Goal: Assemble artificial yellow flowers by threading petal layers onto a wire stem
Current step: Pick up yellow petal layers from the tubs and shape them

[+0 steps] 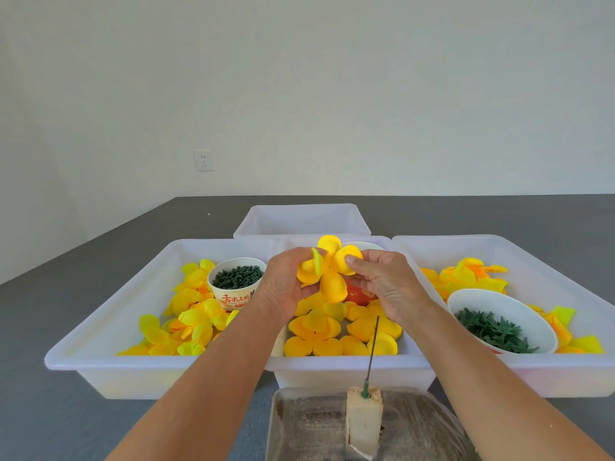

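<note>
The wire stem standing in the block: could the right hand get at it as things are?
Probably not at once: the right hand pinches the petal layer. The wire stem itself stands uncovered just below it.

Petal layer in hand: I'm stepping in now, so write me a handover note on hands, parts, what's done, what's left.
Left hand and right hand both pinch one yellow petal layer above the middle bin.
Wire stem stands upright in the foam block, bare, nothing threaded yet.
Loose petals fill the left bin, middle bin and right bin; green parts sit in the cup and bowl.
Left: thread this layer onto the wire, then add more.
</note>
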{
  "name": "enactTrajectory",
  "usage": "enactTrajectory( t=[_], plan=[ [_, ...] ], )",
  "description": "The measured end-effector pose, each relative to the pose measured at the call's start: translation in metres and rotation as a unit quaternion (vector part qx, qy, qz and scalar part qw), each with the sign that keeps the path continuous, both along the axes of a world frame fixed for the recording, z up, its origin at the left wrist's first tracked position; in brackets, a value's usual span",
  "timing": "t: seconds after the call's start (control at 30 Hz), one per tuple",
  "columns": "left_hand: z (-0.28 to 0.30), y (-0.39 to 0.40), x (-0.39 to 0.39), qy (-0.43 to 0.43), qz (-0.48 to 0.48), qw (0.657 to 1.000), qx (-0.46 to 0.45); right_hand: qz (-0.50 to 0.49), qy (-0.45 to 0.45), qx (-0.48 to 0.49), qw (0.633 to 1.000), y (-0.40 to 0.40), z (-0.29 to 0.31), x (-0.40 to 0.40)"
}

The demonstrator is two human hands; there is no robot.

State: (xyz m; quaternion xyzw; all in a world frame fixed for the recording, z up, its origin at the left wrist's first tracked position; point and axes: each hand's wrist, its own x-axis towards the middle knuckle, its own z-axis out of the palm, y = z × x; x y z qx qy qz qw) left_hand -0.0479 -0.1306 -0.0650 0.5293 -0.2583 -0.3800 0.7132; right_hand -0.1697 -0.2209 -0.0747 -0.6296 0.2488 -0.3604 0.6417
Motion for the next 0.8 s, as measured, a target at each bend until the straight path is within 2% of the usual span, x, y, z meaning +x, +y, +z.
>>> enactTrajectory(
  t=[0.3, 0.4, 0.5, 0.57, 0.7, 0.8],
  plan=[
    [-0.0040, -0.0028, 0.0018, 0.003, -0.010, 0.999, 0.039, -0.046, 0.023, -0.070, 0.996, 0.0019, -0.0010, 0.0008],
    [-0.0052, -0.0018, 0.0021, -0.021, -0.010, 0.998, 0.058, -0.058, 0.025, -0.073, 0.995, 0.0014, -0.0018, 0.0016],
    [-0.0061, 0.0010, 0.0008, -0.045, -0.052, 0.995, 0.067, -0.086, 0.016, -0.080, 0.993, -0.0010, -0.0027, 0.0025],
    [-0.0062, 0.0019, 0.0004, -0.053, -0.054, 0.995, 0.067, -0.070, 0.014, -0.096, 0.993, -0.0012, -0.0036, 0.0025],
    [-0.0053, 0.0016, -0.0002, -0.028, -0.043, 0.998, 0.038, -0.040, 0.012, -0.152, 0.988, -0.0006, -0.0045, 0.0013],
    [-0.0056, 0.0013, 0.0004, -0.065, -0.013, 0.997, 0.034, -0.054, 0.032, -0.220, 0.974, 0.0016, -0.0047, 0.0012]
  ],
)
